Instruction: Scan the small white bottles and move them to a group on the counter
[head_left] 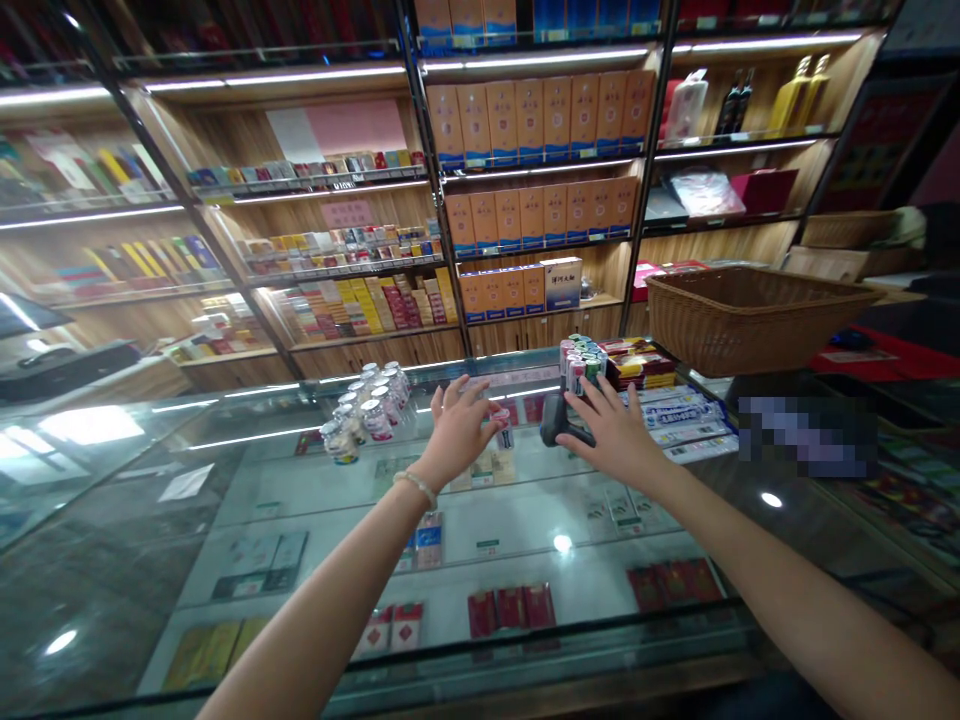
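Note:
My left hand (459,432), with a beaded bracelet at the wrist, pinches a small white-and-pink canister (505,430) between thumb and fingertips, just above the glass counter. To its left stands a cluster of similar small canisters (379,408) with white lids. My right hand (611,432) has its fingers stretched out and spread. Its fingertips reach a tight group of small coloured canisters (576,368). A dark handheld scanner (553,420) lies between that thumb and index finger; whether they touch it I cannot tell.
Beside my right hand is a display box of candy packs (679,418). Behind it stands a wicker basket (750,315). Cigarette packs (511,608) lie under the counter's glass top (315,500). Shelves (540,165) across the back hold boxes and bottles.

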